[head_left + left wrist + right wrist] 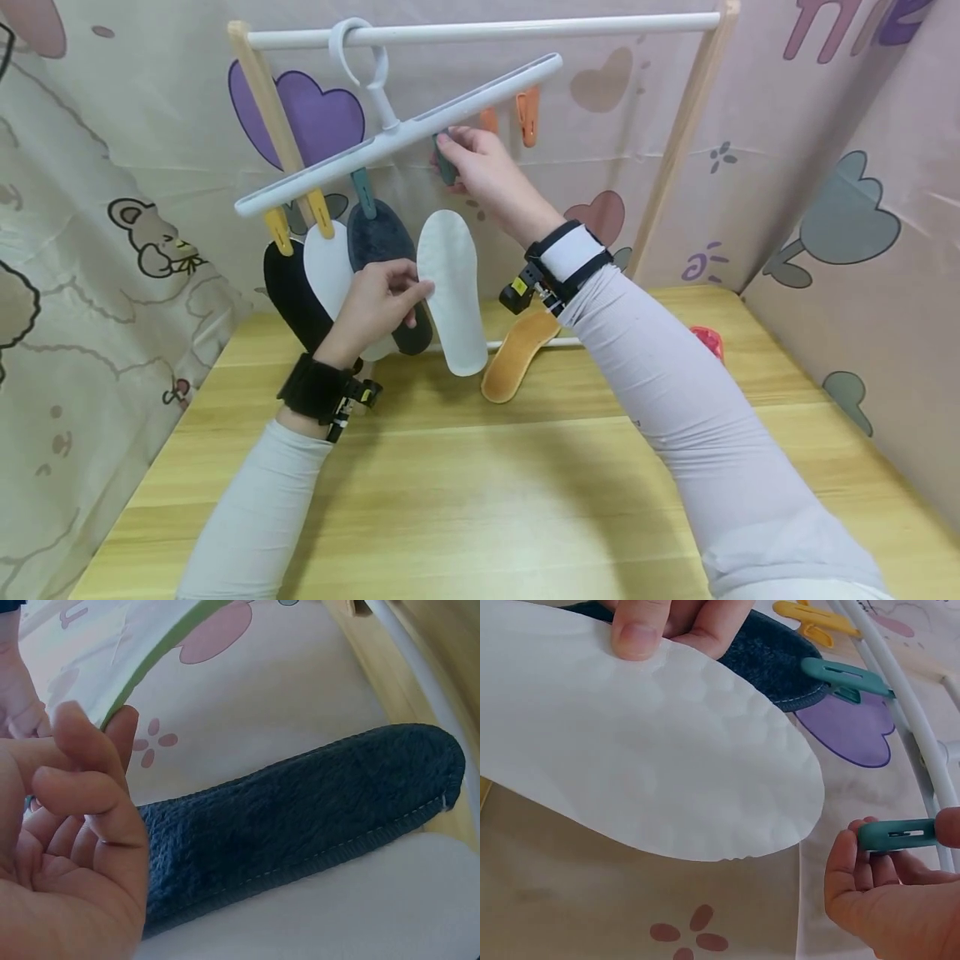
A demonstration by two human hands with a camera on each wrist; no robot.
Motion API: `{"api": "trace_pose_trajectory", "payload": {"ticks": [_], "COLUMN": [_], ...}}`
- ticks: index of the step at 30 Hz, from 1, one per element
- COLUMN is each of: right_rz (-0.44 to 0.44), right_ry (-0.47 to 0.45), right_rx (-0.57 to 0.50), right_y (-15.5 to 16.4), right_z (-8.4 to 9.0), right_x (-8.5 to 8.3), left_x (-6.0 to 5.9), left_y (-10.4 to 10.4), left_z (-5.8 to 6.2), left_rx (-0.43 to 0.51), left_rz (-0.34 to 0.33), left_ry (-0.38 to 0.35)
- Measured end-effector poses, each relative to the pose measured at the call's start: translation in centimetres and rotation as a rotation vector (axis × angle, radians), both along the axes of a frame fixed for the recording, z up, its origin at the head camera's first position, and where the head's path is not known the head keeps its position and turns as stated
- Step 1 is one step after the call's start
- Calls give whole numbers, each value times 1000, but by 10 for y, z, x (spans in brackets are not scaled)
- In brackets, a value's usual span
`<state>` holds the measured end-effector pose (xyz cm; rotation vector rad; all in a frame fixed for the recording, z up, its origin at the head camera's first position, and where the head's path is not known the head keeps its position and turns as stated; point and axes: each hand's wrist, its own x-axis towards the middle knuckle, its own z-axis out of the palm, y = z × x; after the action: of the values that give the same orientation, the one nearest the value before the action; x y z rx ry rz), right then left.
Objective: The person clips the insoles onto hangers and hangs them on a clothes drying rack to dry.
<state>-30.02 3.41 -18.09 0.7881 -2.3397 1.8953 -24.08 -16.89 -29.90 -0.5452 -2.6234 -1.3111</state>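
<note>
Above the bench's far edge, the left hand (378,296) pinches a white insole (453,287); the right hand (480,167) squeezes a teal clip (896,835). Next, the insole's top probably must enter the clip.

A hanger (397,133) hangs from the far rail (480,32), three insoles (330,267) clipped at its left. Right of them, another insole (517,354) lies on the table (480,500).
</note>
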Motion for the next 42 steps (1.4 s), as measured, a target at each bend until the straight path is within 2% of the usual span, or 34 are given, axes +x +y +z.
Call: {"api": "trace_pose_trajectory", "payload": {"ticks": [17, 27, 42], "right_rz": [7, -21, -44], "right_ry": [12, 85, 83], "right_rx": [14, 52, 64], "right_y": [1, 1, 2], "right_z": [0, 7, 4], "right_x": [1, 4, 5], "left_x": [0, 0, 2], "left_y": [3, 6, 5], "left_z": [7, 17, 17], "left_rx": [13, 33, 43], "left_rz": [11, -4, 3], "left_ry": [10, 27, 33]}}
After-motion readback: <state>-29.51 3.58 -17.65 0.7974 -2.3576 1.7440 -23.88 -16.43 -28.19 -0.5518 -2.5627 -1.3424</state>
